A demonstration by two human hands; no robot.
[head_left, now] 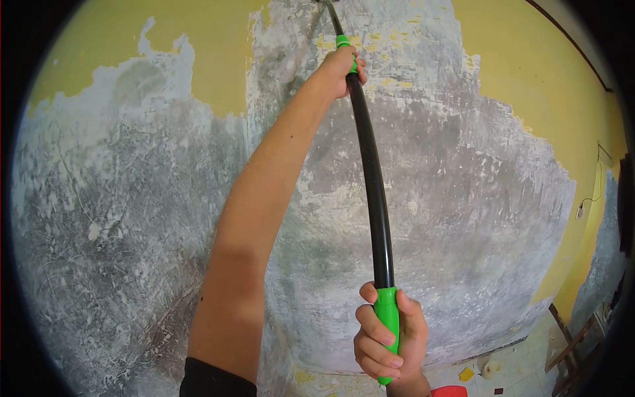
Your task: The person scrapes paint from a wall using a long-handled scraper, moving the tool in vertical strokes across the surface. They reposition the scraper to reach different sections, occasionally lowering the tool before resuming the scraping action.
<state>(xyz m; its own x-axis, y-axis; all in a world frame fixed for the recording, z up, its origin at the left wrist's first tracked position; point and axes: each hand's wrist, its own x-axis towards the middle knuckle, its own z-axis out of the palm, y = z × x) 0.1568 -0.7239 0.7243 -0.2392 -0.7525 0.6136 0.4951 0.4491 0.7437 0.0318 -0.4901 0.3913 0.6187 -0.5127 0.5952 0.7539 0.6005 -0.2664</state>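
Note:
A long black pole (374, 178) with green grips runs from the top of the head view down to the lower middle. My left hand (345, 68) is wrapped round the upper green grip, with the arm stretched up. Lower down, my right hand (391, 334) closes round the green handle (388, 317) at the pole's bottom end. The pole's far end is at the top edge, near the wall, and its tip is cut off. Behind it the wall (436, 192) shows bare grey patches, with yellow paint (529, 86) around them.
A socket with a cable (580, 212) is on the wall at the right. Wooden pieces (572, 347) lean at the lower right. On the tiled floor (522, 370) lie yellow flakes and a pale round object (490, 369). A red object (449, 392) shows at the bottom edge.

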